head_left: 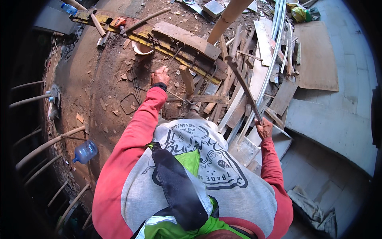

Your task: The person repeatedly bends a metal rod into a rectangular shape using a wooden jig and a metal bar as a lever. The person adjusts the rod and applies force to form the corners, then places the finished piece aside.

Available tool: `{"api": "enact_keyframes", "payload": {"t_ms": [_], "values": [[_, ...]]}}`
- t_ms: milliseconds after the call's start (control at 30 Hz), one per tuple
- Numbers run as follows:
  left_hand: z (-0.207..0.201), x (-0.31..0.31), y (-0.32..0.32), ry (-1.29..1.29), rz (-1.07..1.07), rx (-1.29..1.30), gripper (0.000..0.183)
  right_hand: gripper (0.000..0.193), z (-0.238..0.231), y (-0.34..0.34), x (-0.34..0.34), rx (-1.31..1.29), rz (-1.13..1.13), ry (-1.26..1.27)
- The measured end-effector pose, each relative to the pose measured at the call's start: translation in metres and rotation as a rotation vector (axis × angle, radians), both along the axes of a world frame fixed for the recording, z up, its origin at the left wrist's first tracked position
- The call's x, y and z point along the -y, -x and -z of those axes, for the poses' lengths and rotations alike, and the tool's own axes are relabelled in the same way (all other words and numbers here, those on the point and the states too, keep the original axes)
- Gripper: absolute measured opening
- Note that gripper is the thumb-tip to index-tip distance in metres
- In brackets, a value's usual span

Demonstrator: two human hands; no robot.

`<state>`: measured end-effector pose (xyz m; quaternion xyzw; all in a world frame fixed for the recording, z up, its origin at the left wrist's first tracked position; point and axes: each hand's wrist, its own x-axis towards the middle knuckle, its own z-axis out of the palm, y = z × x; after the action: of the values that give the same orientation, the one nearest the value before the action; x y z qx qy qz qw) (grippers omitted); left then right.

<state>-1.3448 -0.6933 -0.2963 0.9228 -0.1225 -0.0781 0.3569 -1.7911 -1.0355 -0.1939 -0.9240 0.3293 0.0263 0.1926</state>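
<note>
My left hand (pixel 160 75), in a red sleeve with a black wristband, is closed at the near side of a yellow, rusty beam (pixel 159 44). A thin metal rod (pixel 174 57) runs from its fingers up to the beam. To the right, my right hand (pixel 264 128) grips the lower end of a long dark metal bar (pixel 244 85), which slants up and left toward the beam's right end. Bent wire frames (pixel 129 102) lie on the dirt below my left hand. A weathered plank (pixel 187 39) rests along the beam.
A wooden post (pixel 186 79) stands under the beam. Scrap boards (pixel 238 79) and long metal channels (pixel 274 47) are piled to the right, beside a plywood sheet (pixel 316 55). A pale bucket (pixel 142 48), an orange tool (pixel 118 22) and a blue water jug (pixel 85 151) are at the left.
</note>
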Motion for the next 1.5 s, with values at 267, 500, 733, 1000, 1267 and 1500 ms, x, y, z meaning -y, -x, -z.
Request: {"api": "enact_keyframes", "payload": {"t_ms": [267, 500, 733, 1000, 1267, 1500], "values": [[-0.022, 0.004, 0.001, 0.090, 0.036, -0.008, 0.020, 0.021, 0.034, 0.001, 0.082, -0.266, -0.144, 0.187], [-0.027, 0.009, 0.001, -0.060, -0.015, -0.027, 0.020, 0.020, 0.031, -0.024, 0.105, -0.220, -0.186, 0.331], [-0.018, 0.006, -0.003, -0.013, -0.022, -0.057, 0.020, 0.021, 0.035, -0.003, 0.030, -0.294, 0.030, 0.253], [-0.010, 0.003, -0.004, -0.047, -0.004, -0.024, 0.019, 0.015, 0.029, -0.016, -0.021, -0.389, 0.302, 0.322], [-0.004, 0.004, -0.006, 0.004, 0.026, -0.082, 0.019, 0.015, 0.027, -0.016, -0.053, -0.504, 0.423, 0.305], [-0.007, 0.002, -0.002, 0.011, -0.003, -0.096, 0.021, 0.016, 0.037, -0.018, -0.100, -0.481, 0.518, 0.259]]}}
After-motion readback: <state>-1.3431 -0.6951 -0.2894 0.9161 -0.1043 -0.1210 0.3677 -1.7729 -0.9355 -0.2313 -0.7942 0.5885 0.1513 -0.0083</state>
